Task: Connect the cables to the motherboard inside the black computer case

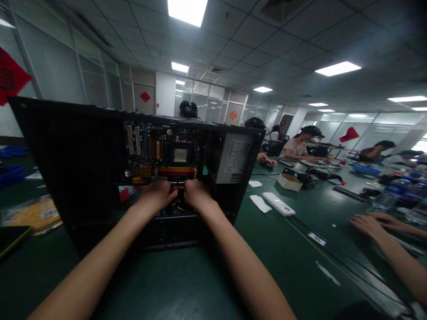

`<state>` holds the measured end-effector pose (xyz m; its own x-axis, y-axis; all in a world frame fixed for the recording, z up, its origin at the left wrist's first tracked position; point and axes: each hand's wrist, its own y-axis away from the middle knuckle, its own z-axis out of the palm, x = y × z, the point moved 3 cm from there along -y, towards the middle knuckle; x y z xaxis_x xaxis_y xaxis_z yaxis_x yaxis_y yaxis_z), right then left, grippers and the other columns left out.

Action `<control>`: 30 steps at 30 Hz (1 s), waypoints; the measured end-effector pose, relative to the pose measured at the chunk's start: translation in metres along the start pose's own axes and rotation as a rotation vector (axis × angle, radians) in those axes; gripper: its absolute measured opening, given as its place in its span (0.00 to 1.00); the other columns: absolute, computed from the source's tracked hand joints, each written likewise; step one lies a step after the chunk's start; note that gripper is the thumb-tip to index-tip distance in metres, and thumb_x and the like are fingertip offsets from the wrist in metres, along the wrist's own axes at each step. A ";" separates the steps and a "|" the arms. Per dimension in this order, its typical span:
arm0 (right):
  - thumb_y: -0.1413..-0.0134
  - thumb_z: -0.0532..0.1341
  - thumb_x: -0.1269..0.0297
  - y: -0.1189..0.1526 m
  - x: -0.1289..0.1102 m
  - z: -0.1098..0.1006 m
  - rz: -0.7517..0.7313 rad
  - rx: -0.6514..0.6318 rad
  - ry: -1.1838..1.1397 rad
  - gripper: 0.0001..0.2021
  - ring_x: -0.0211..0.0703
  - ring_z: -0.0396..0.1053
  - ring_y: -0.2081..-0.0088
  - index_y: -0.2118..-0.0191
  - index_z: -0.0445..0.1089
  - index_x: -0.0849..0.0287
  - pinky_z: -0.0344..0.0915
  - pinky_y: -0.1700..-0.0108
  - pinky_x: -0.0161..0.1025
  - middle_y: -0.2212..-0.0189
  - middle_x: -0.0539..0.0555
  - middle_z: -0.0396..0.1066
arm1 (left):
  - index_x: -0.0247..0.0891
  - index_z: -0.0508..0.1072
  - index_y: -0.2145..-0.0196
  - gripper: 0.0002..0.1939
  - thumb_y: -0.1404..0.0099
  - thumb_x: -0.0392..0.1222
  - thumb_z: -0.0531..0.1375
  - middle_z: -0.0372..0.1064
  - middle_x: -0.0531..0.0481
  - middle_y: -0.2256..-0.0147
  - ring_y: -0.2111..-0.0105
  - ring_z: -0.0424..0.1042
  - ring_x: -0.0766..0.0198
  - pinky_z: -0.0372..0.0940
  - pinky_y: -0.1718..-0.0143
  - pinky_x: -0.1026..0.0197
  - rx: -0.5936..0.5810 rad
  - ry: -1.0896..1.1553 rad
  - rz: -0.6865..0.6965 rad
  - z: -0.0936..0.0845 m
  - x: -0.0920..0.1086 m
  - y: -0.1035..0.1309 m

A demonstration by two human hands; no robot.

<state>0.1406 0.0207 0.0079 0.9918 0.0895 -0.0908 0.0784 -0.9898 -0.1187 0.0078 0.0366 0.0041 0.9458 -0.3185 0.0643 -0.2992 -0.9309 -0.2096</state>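
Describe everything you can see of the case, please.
The black, metal-looking case stands on the green table, its open side facing the camera. Inside are a motherboard and, at right, a labelled grey power supply. The left hand and right hand reach inside; whether they touch it is unclear.

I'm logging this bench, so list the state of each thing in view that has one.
Computer case: open on the near side, standing on the table
Processor: top exposed, no cooler over it
White slots: no cards in them
Power supply: mounted inside the case
Power strip: lying flat, cord attached
Ceiling lights: lit
Left hand: inside the case, grip unclear
Right hand: likewise
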 end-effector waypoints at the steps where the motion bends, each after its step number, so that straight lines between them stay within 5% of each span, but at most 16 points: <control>1: 0.37 0.56 0.69 -0.001 0.000 0.001 -0.012 0.018 -0.004 0.14 0.51 0.74 0.52 0.51 0.74 0.61 0.68 0.56 0.38 0.53 0.65 0.74 | 0.36 0.74 0.48 0.24 0.31 0.54 0.52 0.74 0.36 0.52 0.54 0.75 0.46 0.68 0.56 0.54 0.000 -0.002 -0.001 0.000 0.000 0.000; 30: 0.39 0.56 0.70 -0.002 -0.001 0.000 -0.050 0.068 0.028 0.13 0.53 0.75 0.55 0.53 0.76 0.64 0.69 0.58 0.39 0.56 0.67 0.75 | 0.33 0.76 0.52 0.23 0.28 0.53 0.51 0.75 0.34 0.55 0.55 0.76 0.45 0.68 0.57 0.53 0.006 -0.063 -0.010 -0.001 0.004 0.006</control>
<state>0.1391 0.0226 0.0087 0.9894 0.1343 -0.0559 0.1216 -0.9743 -0.1898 0.0096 0.0298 0.0038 0.9548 -0.2974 0.0047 -0.2894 -0.9327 -0.2154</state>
